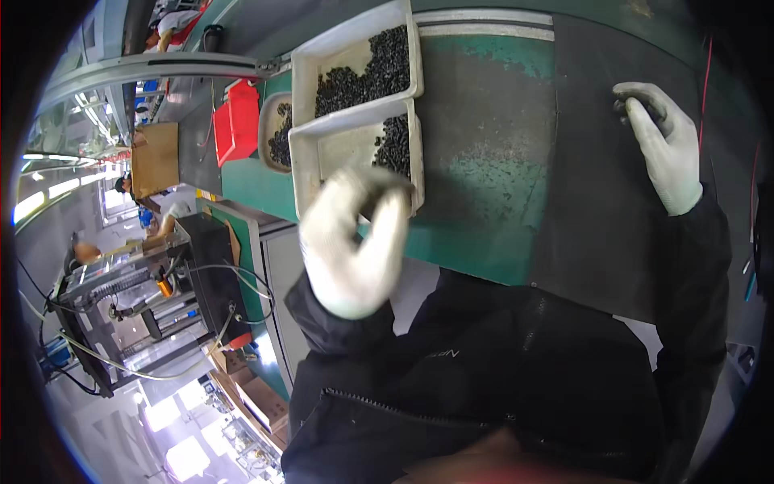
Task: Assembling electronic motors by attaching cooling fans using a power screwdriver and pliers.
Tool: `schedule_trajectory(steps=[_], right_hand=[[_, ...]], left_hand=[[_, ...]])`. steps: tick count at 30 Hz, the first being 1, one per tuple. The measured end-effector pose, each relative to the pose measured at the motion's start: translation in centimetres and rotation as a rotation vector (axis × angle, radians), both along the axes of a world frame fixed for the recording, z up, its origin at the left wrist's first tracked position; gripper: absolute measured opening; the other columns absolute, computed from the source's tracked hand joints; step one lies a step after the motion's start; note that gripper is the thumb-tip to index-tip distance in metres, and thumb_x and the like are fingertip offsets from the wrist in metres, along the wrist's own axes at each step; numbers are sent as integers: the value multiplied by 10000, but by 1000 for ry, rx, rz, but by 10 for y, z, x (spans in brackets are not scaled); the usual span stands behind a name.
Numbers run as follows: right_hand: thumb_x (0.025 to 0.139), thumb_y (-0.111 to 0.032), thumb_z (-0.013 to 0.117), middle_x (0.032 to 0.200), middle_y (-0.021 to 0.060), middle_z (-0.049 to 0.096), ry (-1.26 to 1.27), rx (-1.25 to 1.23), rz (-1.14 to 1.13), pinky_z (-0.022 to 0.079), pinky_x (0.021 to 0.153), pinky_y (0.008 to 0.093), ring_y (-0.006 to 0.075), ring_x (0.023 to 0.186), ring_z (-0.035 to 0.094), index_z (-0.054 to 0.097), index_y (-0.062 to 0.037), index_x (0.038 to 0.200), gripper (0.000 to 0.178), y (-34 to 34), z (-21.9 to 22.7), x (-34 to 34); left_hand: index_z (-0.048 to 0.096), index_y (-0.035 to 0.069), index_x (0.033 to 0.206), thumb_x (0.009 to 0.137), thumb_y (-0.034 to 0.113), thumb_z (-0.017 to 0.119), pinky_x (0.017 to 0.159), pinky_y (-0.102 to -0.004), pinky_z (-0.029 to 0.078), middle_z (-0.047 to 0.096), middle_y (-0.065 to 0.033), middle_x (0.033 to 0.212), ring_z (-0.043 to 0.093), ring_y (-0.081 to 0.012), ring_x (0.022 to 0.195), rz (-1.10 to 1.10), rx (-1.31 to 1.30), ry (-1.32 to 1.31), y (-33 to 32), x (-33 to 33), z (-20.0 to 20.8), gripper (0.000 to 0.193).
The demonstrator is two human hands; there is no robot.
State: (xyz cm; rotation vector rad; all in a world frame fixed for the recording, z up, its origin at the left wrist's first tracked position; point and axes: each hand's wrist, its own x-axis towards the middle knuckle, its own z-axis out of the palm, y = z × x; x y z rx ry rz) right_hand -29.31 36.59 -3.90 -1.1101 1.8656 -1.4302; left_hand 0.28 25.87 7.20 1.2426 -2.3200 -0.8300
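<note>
My left hand [348, 250], in a white glove with dark fingertips, hovers over the near edge of a pale tray [334, 153] and is blurred by motion. Its thumb and fingers curl together at the tips; whatever lies between them is hidden. Small black parts [393, 147] lie heaped at that tray's right side. Far to the right, over the dark mat [601, 161], my gloved right hand [667, 145] has its fingers bent toward the thumb. Something small and dark may sit at those fingertips, too small to name.
Behind the near tray stands a second pale tray [310, 71] with more black parts. To the left are a smaller tray [266, 133] and a red bin [237, 121]. A worn green work surface [492, 153] lies between the trays and mat. Machinery with cables [214, 282] stands at left.
</note>
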Motion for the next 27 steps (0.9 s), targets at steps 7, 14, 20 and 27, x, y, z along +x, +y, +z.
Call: schedule_trajectory(steps=[7,14,20,27], right_hand=[[942,-89,525,862,9,608,41,-10,8,444,719,206,56,787,536,634,13,1048,183,-1,0,1],[925,-77,528,877,35,628,104,-5,42,452,739,215,63,805,557,634,22,1034,181,4,8,7],[906,-75,527,908,69,646,133,24,49,467,803,248,102,861,597,634,35,1031,198,4,13,5],[904,-84,529,923,84,648,145,41,60,468,826,253,114,881,604,632,38,1036,207,5,12,7]], left_hand=[[526,36,1264,751,249,729,802,-437,508,598,-262,1082,613,-384,931,-85,-718,-356,-28,-9,-45,591],[487,52,1334,858,362,619,762,-419,530,684,-202,885,675,-355,836,47,-377,-595,-64,-38,-43,583],[662,35,980,884,309,581,730,-414,526,682,-185,824,675,-345,792,-50,-318,-580,-73,-46,-50,301],[665,52,1003,884,258,587,719,-414,521,674,-195,824,670,-346,782,-162,-327,-532,-75,-30,-49,250]])
